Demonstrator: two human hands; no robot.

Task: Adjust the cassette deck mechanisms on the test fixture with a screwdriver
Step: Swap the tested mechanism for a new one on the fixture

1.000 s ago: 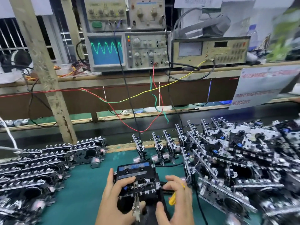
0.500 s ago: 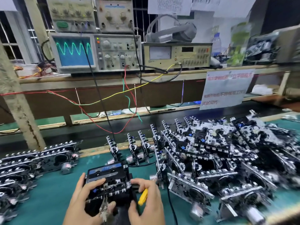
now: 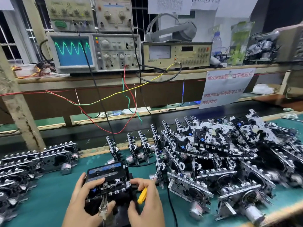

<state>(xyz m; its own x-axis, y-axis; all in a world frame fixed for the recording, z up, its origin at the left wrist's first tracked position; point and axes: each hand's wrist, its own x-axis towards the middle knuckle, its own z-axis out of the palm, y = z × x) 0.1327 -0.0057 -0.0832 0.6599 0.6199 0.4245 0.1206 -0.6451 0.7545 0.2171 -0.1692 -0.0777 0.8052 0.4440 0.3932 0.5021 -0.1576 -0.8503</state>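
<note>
**Deck seated on fixture; screwdriver not yet on the adjuster**

The cassette deck mechanism point(image 3: 107, 182) sits on the test fixture point(image 3: 121, 210) at lower centre of the frame, a blue cassette point(image 3: 105, 170) loaded in it. Your left hand point(image 3: 85, 192) grips its near-left edge, fingers curled over the top. Your right hand point(image 3: 146, 199) holds the yellow screwdriver point(image 3: 142, 195) tucked in the palm while its fingers touch the deck's right side. The clip lead point(image 3: 103, 208) hangs at the front; a nudge could detach it and drop the oscilloscope trace point(image 3: 72, 48), upper left. The pile of decks point(image 3: 221, 154) at right crowds your wrist.
</note>
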